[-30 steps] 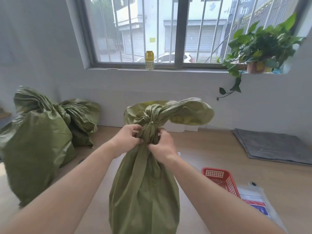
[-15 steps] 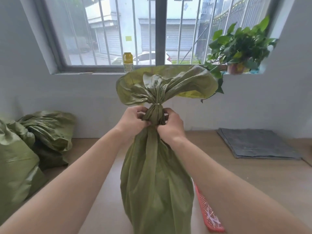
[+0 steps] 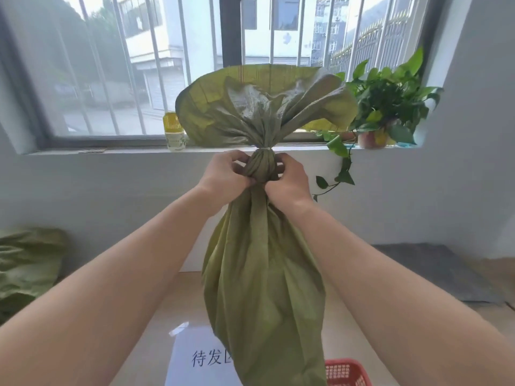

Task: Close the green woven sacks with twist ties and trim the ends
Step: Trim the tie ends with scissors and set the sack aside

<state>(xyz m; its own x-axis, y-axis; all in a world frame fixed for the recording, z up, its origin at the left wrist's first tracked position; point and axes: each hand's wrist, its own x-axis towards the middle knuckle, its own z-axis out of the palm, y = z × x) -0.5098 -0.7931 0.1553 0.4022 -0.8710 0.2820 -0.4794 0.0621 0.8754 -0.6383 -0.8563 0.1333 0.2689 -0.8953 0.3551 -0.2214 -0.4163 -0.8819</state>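
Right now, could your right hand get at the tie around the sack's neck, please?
Probably yes: the tie sits just above the right hand, which grips the sack at its neck, with nothing between them, though it must loosen its grip.

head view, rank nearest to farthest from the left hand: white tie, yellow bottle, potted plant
1. white tie, on the green sack's neck just above the left hand
2. yellow bottle, windowsill, to the left
3. potted plant, windowsill, far right

Barred window (image 3: 172, 65), grey wall (image 3: 111, 188)
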